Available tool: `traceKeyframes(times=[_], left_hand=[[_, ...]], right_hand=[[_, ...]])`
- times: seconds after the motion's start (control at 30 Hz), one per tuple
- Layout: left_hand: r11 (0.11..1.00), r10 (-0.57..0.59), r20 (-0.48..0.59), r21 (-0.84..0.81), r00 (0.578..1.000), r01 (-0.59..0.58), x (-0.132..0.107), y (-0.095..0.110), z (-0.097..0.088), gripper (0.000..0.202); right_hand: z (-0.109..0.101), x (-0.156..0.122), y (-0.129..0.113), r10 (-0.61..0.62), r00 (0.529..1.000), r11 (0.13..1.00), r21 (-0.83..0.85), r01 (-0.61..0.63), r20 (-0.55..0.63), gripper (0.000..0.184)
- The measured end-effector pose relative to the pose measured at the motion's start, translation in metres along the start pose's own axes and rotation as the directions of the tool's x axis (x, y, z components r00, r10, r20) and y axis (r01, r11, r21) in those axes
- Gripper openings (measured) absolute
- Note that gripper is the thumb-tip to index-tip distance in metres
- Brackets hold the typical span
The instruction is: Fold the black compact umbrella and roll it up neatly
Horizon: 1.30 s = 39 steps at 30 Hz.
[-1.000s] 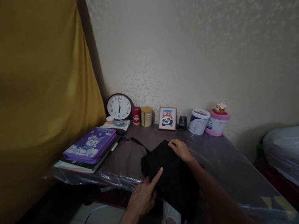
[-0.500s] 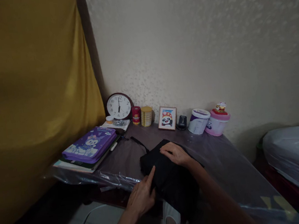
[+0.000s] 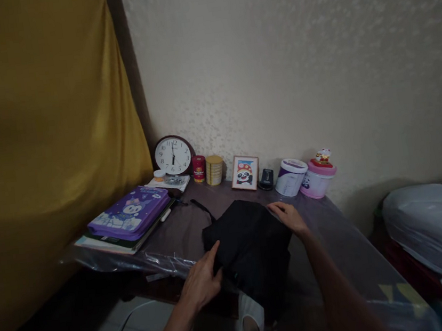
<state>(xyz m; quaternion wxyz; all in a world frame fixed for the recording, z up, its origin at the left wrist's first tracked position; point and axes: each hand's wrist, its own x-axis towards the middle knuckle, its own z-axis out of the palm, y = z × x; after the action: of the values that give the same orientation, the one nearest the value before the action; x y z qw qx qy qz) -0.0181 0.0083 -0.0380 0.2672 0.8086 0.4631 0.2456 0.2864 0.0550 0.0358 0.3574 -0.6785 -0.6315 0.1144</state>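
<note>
A black fabric bundle (image 3: 250,242) with a thin black strap (image 3: 203,210) lies over the table's front edge, its lower part hanging down. I cannot make out just what kind of thing it is. My left hand (image 3: 202,278) rests at its left edge, index finger stretched over the cloth and thumb apart. At the upper right edge, my right hand (image 3: 289,217) has its fingertips together on the cloth, seemingly pinching it.
Left on the plastic-covered table (image 3: 334,237) are a purple case (image 3: 130,214) on books and a white marker (image 3: 166,215). Behind stand a clock (image 3: 173,155), red can (image 3: 199,168), yellow tin (image 3: 214,170), panda picture (image 3: 245,173), white tub (image 3: 291,177) and pink tub (image 3: 318,179).
My right hand has moved right, from the top of the black fabric to its upper right edge. The cloth there is spread wider. My left hand stays at the left edge.
</note>
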Motion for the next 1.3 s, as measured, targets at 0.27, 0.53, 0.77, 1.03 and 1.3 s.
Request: traceKeyframes(times=[0.27,0.53,0.77,1.03,1.3], left_hand=[[0.994,-0.083,-0.032,-0.076,0.996,0.081,0.008,-0.010,-0.003,0.066],[0.987,-0.120,0.010,-0.103,0.993,0.120,0.009,-0.010,-0.005,0.065],[0.991,-0.085,0.021,-0.103,0.996,0.087,0.008,-0.011,-0.004,0.065],[0.994,-0.077,0.026,-0.077,0.997,0.079,0.007,-0.011,-0.005,0.065],[0.994,-0.074,0.030,-0.076,0.997,0.076,0.005,-0.011,-0.006,0.063]], right_hand=[[-0.027,-0.019,0.026,-0.011,0.949,0.925,0.363,-0.110,0.316,0.033],[-0.021,-0.020,0.001,-0.213,0.895,0.867,0.498,-0.011,0.391,0.050],[-0.012,-0.013,-0.005,-0.263,0.918,0.915,0.379,0.140,0.297,0.034],[-0.007,-0.009,-0.009,-0.301,0.914,0.921,0.330,0.205,0.273,0.026],[-0.008,-0.009,-0.015,-0.271,0.933,0.905,0.392,0.163,0.238,0.021]])
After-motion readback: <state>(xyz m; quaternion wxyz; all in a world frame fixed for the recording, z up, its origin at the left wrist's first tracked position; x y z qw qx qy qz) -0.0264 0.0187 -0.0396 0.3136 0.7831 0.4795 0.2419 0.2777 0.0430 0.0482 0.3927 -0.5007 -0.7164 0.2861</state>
